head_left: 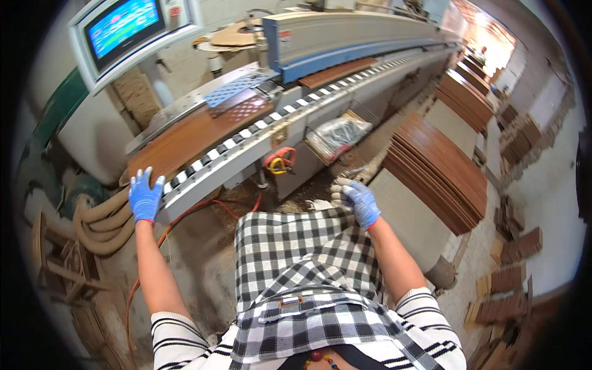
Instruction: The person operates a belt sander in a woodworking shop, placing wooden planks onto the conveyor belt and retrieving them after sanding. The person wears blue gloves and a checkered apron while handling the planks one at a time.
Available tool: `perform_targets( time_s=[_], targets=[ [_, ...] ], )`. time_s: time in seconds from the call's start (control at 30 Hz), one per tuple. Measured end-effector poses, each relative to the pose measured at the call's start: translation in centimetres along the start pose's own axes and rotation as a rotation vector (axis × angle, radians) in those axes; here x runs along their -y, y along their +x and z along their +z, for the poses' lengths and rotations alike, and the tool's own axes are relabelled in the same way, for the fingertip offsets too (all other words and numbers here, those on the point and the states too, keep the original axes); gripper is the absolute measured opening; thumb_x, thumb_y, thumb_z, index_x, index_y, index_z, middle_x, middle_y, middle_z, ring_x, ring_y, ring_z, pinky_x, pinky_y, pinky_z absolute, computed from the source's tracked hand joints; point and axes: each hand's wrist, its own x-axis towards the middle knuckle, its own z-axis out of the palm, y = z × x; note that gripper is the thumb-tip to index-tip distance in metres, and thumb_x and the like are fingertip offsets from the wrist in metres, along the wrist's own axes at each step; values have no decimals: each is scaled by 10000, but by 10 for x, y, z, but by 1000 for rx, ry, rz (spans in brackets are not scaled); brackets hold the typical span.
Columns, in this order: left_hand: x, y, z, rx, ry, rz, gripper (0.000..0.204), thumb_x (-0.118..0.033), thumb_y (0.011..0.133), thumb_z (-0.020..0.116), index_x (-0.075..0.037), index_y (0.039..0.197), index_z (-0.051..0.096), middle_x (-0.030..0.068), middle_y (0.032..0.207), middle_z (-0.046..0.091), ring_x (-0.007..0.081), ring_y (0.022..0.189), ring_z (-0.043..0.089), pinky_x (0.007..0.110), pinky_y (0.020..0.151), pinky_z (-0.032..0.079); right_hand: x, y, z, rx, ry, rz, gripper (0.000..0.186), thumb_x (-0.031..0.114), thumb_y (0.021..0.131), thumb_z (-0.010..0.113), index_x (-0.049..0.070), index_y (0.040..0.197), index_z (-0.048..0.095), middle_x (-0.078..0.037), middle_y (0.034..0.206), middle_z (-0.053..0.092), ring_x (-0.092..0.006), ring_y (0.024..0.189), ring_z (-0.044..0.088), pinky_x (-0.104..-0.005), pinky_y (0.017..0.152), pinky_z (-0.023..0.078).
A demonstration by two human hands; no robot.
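Note:
My left hand [145, 196], in a blue glove with pale fingertips, rests with its fingers spread on the near end of a brown wood panel [185, 143]. That panel lies flat on the machine's bed, beside a row of black and white conveyor pads [237, 143]; its far part runs under a blue perforated plate [237, 89]. In a matching glove, my right hand [357, 200] hangs in front of my checked apron [296, 246], left of a stack of brown panels [438, 172]. Its fingers are loosely bent and apart, with nothing seen in them.
The long machine [364, 40] runs away to the far right, another brown panel [339, 72] inside it. A screen [125, 31] stands at upper left. Orange tape rolls [280, 160] hang on the machine's side. Hoses [105, 222] and an orange cable [165, 233] lie low at left.

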Motion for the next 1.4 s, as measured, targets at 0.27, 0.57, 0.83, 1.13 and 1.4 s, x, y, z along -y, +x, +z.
perform_targets(
  time_s=[0.27, 0.57, 0.83, 1.13, 1.4],
  targets=[
    [-3, 7, 8, -37, 55, 12, 579, -494, 897, 559, -204, 1391, 476, 131, 1485, 381, 339, 1372, 333, 456, 1101, 287, 95, -15, -76, -647, -1715, -599, 300, 180, 848, 601, 99, 1136, 629, -136, 1112, 641, -334, 1022, 588, -426, 914, 456],
    [-5, 1, 4, -73, 30, 26, 542, -426, 900, 587, -171, 1370, 500, 138, 1471, 396, 343, 1357, 350, 438, 1110, 280, 158, 77, -123, -504, -2258, -379, 486, 97, 864, 487, 152, 1347, 484, -80, 1407, 465, -312, 1275, 440, -433, 1036, 365],
    [-3, -3, 3, -87, -38, 16, 532, -381, 889, 616, -149, 1358, 515, 143, 1462, 408, 346, 1364, 342, 425, 1126, 268, 146, 70, -132, -489, -2305, -595, 294, 115, 850, 524, 130, 1130, 613, -64, 1231, 584, -264, 1069, 567, -396, 898, 461],
    [2, -3, 4, -87, -36, 6, 518, -351, 896, 611, -143, 1361, 514, 144, 1464, 405, 340, 1369, 338, 416, 1123, 276, 110, -15, -64, -588, -1884, -814, 398, 89, 771, 605, 118, 1168, 608, -87, 1184, 606, -289, 1110, 544, -409, 993, 411],
    [9, -3, 9, -105, -33, 19, 526, -361, 889, 618, -146, 1358, 516, 146, 1453, 418, 343, 1356, 356, 417, 1117, 285, 125, -65, -148, -866, 297, -256, 542, 546, 870, 607, 20, 995, 588, -121, 934, 685, -208, 696, 639, -311, 607, 546]
  ],
)
